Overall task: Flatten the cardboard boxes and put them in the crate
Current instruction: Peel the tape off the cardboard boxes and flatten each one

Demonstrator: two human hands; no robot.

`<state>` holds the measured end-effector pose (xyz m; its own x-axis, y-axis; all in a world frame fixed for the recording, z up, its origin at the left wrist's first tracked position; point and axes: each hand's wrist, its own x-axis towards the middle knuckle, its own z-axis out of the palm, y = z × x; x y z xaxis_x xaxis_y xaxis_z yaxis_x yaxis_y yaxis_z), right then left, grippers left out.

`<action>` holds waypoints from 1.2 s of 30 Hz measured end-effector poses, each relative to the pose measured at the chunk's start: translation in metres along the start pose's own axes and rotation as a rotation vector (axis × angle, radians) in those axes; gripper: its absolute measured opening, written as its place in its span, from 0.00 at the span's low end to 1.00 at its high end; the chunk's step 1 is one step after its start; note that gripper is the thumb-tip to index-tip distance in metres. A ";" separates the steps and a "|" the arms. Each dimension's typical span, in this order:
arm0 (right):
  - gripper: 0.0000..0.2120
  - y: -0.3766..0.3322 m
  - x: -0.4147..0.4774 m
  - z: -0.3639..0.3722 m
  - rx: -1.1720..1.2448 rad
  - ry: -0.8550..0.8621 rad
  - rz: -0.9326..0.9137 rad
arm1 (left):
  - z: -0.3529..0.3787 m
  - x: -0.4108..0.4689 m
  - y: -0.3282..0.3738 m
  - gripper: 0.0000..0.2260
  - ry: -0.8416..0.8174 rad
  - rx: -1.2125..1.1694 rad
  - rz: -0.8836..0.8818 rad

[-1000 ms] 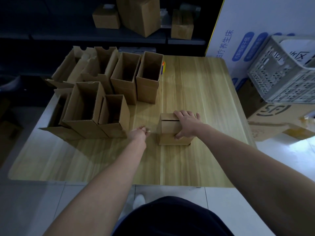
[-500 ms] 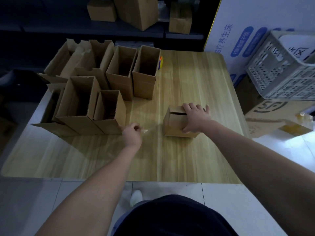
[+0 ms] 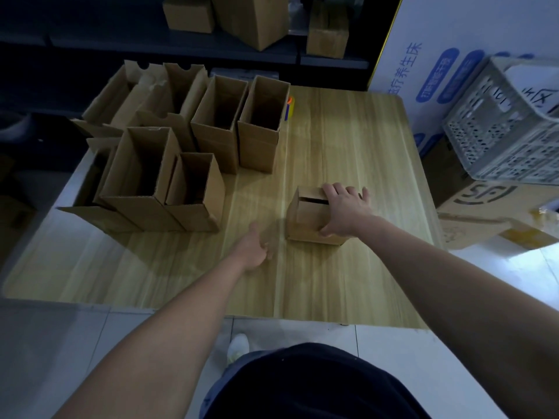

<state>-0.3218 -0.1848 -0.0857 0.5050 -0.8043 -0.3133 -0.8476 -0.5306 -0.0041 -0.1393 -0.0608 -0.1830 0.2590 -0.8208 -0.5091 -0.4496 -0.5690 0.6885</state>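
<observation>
A small closed cardboard box [image 3: 305,220] stands on the wooden table [image 3: 332,140], right of centre. My right hand [image 3: 344,211] grips it, fingers over the top and thumb on the near face. My left hand [image 3: 255,247] hovers low over the table just left of the box and does not touch it. Its thumb is spread and its fingers are loosely curled, with nothing visible in them. The grey perforated crate [image 3: 502,131] sits tilted off the table's right side.
Several open, upright cardboard boxes [image 3: 260,125] crowd the table's far left. A small orange and blue object [image 3: 289,107] lies behind them. Large printed cartons [image 3: 484,213] sit under the crate. Shelves with more boxes [image 3: 326,31] stand behind the table.
My left hand pulled a clear tape strip away from the small box, then loosened from a pinch to a spread thumb. My right hand stayed on the box.
</observation>
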 end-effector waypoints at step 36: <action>0.16 -0.008 0.002 -0.044 0.457 0.162 0.027 | -0.039 -0.003 0.117 0.20 0.134 -0.417 -0.058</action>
<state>-0.3063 -0.1938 -0.0448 0.4699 -0.8668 -0.1672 -0.8273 -0.3663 -0.4260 -0.1598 -0.1269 -0.0806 0.3944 -0.7705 -0.5008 -0.0548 -0.5637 0.8241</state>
